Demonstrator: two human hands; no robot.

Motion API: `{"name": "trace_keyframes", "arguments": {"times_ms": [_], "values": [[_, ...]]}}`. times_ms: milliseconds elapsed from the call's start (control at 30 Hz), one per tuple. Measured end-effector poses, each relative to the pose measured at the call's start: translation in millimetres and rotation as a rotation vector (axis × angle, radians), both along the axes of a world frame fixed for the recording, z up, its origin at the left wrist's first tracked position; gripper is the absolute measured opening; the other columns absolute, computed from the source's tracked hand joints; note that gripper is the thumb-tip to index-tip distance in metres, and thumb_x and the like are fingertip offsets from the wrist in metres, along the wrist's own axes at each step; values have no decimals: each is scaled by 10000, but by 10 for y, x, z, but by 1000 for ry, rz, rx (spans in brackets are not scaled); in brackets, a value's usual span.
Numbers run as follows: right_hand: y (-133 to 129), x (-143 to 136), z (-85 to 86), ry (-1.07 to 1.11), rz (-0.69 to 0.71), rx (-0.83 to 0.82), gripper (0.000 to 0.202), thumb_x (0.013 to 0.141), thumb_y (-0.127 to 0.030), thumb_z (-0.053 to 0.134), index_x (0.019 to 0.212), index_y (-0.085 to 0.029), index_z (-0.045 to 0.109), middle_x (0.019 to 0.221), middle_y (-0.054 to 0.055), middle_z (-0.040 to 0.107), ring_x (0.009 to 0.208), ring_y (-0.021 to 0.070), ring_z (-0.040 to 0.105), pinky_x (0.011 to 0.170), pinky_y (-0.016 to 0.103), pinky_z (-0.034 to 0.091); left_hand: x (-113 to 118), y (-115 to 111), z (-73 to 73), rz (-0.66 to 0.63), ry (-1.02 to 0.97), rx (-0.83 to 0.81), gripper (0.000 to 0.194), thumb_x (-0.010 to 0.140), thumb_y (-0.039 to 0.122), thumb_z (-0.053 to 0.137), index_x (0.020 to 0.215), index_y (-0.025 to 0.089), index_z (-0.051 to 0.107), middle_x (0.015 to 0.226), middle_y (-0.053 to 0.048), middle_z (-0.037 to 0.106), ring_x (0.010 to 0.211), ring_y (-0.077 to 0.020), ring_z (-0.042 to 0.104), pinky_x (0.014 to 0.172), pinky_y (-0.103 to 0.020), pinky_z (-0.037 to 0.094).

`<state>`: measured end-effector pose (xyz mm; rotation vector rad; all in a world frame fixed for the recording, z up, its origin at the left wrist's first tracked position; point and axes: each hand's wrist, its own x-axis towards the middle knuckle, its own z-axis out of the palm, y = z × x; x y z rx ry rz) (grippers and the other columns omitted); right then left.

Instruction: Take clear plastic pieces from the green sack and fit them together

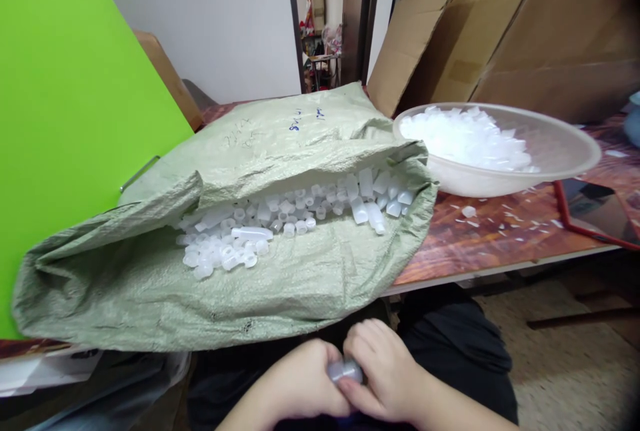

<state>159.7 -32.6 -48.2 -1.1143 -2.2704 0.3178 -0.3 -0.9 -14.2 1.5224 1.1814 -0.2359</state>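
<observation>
The left hand (313, 377) and right hand (387, 371) both grip a grey piece (345, 370), partly hiding it; its shape is unclear. The sack (310, 277) partly covers white pieces (220, 249).

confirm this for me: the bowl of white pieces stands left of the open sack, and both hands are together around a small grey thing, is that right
Not quite: in the head view the bowl of white pieces stands right of the open sack. The left hand and right hand are together around a small grey thing.
</observation>
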Motion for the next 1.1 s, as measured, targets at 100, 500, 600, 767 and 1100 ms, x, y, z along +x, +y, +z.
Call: {"name": "trace_keyframes", "arguments": {"times_ms": [100,500,600,767,1100], "values": [[14,-18,-30,5,70,194,325,814,-303,299,561,-190,470,510,16,434,518,144,369,520,296,301,6,-10,40,-66,-27,-63,160,465,225,598,530,171,461,483,65,366,451,-72,287,361,-209,179],[72,36,-152,26,-95,-435,402,885,-457,266,736,-175,511,726,40,559,686,150,508,637,279,393,124,66,38,-92,127,407,250,695,318,453,816,177,620,779,-80,665,646,-207,576,556,-281,390],[57,19,-141,82,-109,-514,458,872,-503,238,622,-175,437,619,9,491,603,133,460,582,273,360,141,62,78,-109,141,397,240,704,319,450,792,188,630,759,-81,678,636,-219,597,544,-286,392],[25,-172,-313,454,-151,-824,469,867,-522,240,587,-179,395,567,-9,459,558,114,456,546,239,375,89,-42,11,-60,158,405,282,766,281,392,868,203,643,828,-83,687,743,-242,634,627,-308,458],[228,47,728,-406,-4,-705,171,777,-293,541,872,-178,624,878,89,648,815,251,615,719,345,465,-16,207,-198,-147,340,271,863,567,235,725,1335,122,346,1377,-163,367,1227,-381,358,1045,-452,288]]}}
